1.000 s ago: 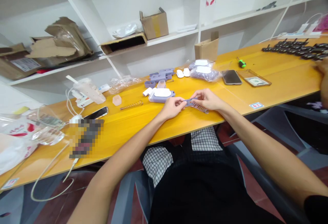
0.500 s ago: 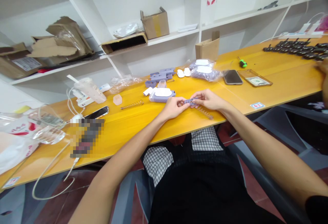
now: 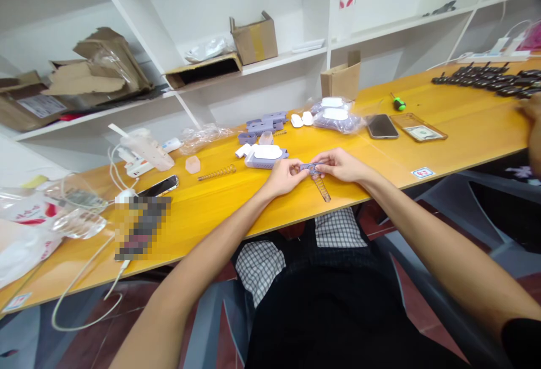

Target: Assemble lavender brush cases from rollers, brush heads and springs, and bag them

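Observation:
Between my left hand (image 3: 287, 176) and my right hand (image 3: 339, 165) is a small purple plastic part (image 3: 311, 168), with the fingers of both hands closed on its two ends. A metal coil spring (image 3: 323, 190) hangs from the part toward the table's front edge; whether it is fastened there I cannot tell. Just beyond my left hand lies a purple housing with a white top (image 3: 266, 156). Farther left on the table rests a second coil spring (image 3: 217, 172).
More purple parts (image 3: 262, 125) and bagged purple pieces (image 3: 336, 116) lie at the back. To the right are a phone (image 3: 382, 127), a phone case with a banknote (image 3: 420, 128) and a green screwdriver (image 3: 398, 102). Black parts (image 3: 486, 80) and another person's hand (image 3: 533, 107) are far right.
The coil spring has swung from slanting right under my right hand to pointing more toward the table's front edge. The purple part stays between both hands.

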A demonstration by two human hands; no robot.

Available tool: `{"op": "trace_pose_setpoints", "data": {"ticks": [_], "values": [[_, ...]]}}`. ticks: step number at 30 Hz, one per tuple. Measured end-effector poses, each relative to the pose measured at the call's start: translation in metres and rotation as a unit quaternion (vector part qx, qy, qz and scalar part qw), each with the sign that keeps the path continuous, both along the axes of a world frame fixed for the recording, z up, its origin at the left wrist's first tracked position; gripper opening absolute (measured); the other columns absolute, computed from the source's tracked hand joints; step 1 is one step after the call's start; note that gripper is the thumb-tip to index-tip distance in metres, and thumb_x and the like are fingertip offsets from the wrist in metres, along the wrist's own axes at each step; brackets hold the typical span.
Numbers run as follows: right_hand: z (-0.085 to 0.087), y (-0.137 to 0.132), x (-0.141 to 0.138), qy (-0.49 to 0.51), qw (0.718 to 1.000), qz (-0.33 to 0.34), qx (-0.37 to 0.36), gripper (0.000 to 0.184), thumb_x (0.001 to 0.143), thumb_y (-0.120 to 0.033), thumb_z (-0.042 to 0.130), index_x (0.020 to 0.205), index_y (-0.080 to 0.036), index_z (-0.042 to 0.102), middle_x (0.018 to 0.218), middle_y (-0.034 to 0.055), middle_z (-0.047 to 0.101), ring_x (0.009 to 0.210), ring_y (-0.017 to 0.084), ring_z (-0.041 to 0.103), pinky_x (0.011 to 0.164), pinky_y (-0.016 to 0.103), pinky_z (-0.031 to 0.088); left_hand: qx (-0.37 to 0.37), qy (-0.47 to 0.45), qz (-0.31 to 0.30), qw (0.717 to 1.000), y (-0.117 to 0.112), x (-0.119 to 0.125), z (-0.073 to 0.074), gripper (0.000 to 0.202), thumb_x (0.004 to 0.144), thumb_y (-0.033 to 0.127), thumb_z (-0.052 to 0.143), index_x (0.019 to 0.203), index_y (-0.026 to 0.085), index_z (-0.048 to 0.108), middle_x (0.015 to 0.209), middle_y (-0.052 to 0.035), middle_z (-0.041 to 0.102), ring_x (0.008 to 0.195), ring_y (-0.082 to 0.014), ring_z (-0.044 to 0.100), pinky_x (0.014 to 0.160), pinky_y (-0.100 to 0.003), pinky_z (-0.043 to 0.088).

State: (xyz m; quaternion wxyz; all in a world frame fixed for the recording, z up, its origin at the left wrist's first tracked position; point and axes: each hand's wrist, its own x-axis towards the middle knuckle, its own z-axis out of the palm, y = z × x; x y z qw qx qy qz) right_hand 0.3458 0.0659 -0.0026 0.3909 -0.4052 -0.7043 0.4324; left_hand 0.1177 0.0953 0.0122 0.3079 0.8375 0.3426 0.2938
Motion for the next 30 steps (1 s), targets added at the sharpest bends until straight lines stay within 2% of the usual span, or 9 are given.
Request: {"op": "trace_pose_setpoints", "data": {"ticks": [7, 12, 17, 21, 24, 27, 30], "values": [[-0.002, 0.002, -0.002, 0.016, 1.0, -0.006, -0.008, 0.037, 0.086, -0.048, 0.079, 0.103, -0.015, 0.077, 0.08, 0.0093, 0.081, 0.069, 0.018, 0.074, 0.07, 0.032, 0.06, 0.045, 0.017, 0.032, 0.998, -0.004, 0.004, 0.003, 0.025, 0.089, 0.03, 0.062, 0.071, 0.014, 0.067, 0.058, 0.0033, 0.055, 0.054, -0.0103, 0.044, 0.057, -0.026, 0.031], [-0.005, 0.003, -0.003, 0.012, 1.0, -0.008, -0.005, 0.036, 0.085, -0.047, 0.08, 0.103, -0.016, 0.076, 0.077, 0.0083, 0.08, 0.07, 0.02, 0.075, 0.069, 0.032, 0.061, 0.041, 0.024, 0.009, 0.999, -0.001, 0.002, 0.001, 0.03, 0.091, 0.034, 0.06, 0.069, 0.014, 0.066, 0.058, 0.0029, 0.055, 0.056, -0.0108, 0.044, 0.057, -0.026, 0.031], [-0.006, 0.004, -0.005, 0.032, 0.999, -0.033, -0.011, 0.035, 0.085, -0.046, 0.081, 0.104, -0.017, 0.076, 0.079, 0.008, 0.08, 0.067, 0.019, 0.074, 0.068, 0.033, 0.062, -0.018, -0.017, -0.01, 1.0, 0.008, -0.002, -0.003, 0.026, 0.089, 0.037, 0.064, 0.077, 0.015, 0.068, 0.062, 0.0022, 0.057, 0.056, -0.0106, 0.048, 0.056, -0.024, 0.035], [-0.002, 0.004, -0.007, 0.078, 0.996, -0.035, -0.031, 0.045, 0.086, -0.043, 0.082, 0.12, -0.018, 0.068, 0.074, 0.0051, 0.079, 0.062, 0.019, 0.074, 0.062, 0.032, 0.063, -0.105, -0.065, -0.043, 0.991, 0.013, -0.006, 0.0, 0.033, 0.09, 0.044, 0.067, 0.079, 0.014, 0.067, 0.069, -0.0002, 0.063, 0.053, -0.0084, 0.051, 0.055, -0.023, 0.04], [0.002, 0.002, -0.008, 0.106, 0.992, -0.04, -0.057, 0.043, 0.087, -0.043, 0.082, 0.12, -0.019, 0.065, 0.077, 0.0056, 0.079, 0.064, 0.021, 0.077, 0.062, 0.033, 0.064, -0.153, -0.1, -0.034, 0.983, 0.015, -0.008, 0.002, 0.033, 0.09, 0.042, 0.07, 0.103, 0.011, 0.072, 0.076, -0.0024, 0.068, 0.051, -0.007, 0.05, 0.053, -0.022, 0.04], [0.004, 0.001, -0.008, 0.115, 0.989, -0.04, -0.081, 0.04, 0.09, -0.044, 0.079, 0.117, -0.019, 0.064, 0.074, 0.0056, 0.077, 0.065, 0.022, 0.077, 0.062, 0.033, 0.065, -0.186, -0.109, -0.017, 0.976, 0.015, -0.009, 0.002, 0.047, 0.09, 0.035, 0.072, 0.131, 0.012, 0.067, 0.077, -0.003, 0.072, 0.048, -0.007, 0.051, 0.049, -0.021, 0.038], [0.004, 0.001, -0.008, 0.12, 0.989, -0.031, -0.082, 0.044, 0.089, -0.041, 0.08, 0.122, -0.018, 0.062, 0.075, 0.0059, 0.078, 0.065, 0.02, 0.076, 0.062, 0.031, 0.064, -0.198, -0.11, -0.015, 0.974, 0.013, -0.009, 0.003, 0.052, 0.092, 0.03, 0.07, 0.14, 0.013, 0.061, 0.077, -0.0029, 0.073, 0.047, -0.0073, 0.053, 0.048, -0.02, 0.037]]}}
